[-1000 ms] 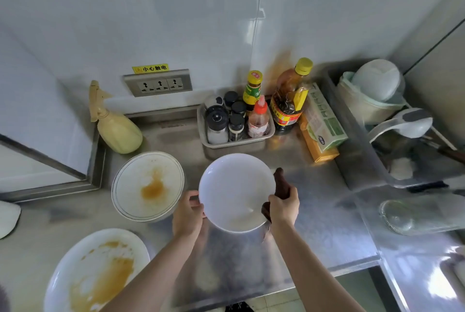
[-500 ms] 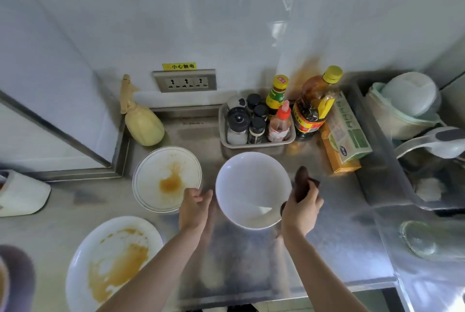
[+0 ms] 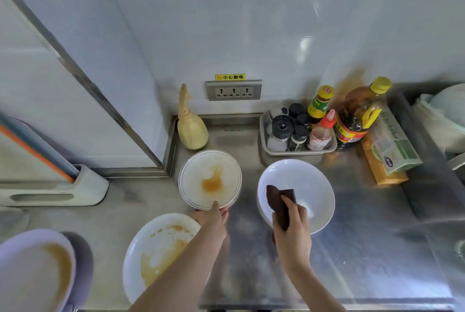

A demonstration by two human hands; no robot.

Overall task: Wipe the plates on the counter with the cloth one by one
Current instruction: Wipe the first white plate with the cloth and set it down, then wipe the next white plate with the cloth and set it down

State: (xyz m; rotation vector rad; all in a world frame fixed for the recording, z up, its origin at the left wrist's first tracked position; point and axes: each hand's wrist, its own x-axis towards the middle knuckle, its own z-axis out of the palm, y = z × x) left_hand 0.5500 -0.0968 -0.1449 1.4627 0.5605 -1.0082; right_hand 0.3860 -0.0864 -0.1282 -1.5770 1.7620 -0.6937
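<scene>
A clean white plate point(image 3: 309, 181) lies on the steel counter point(image 3: 352, 248) right of centre. My right hand point(image 3: 292, 226) grips a dark brown cloth point(image 3: 278, 198) over the plate's near left part. To its left sits a small white plate point(image 3: 210, 178) with an orange sauce stain; my left hand point(image 3: 214, 217) pinches its near rim, thumb on top. A larger stained plate point(image 3: 161, 248) lies below it. Another stained plate point(image 3: 32, 271) is at the bottom left corner.
A grey tray of spice jars and sauce bottles point(image 3: 297, 133) stands at the back, with a large oil bottle point(image 3: 359, 113) and boxes point(image 3: 387, 150) to its right. A yellow spray bottle point(image 3: 191, 125) stands by the wall socket point(image 3: 234, 90). A dish rack point(image 3: 442, 120) borders the right.
My left hand let go of the clean white plate and moved left to the small stained plate's rim. My right hand brought the cloth from the plate's right edge over the plate. The camera view shifted left.
</scene>
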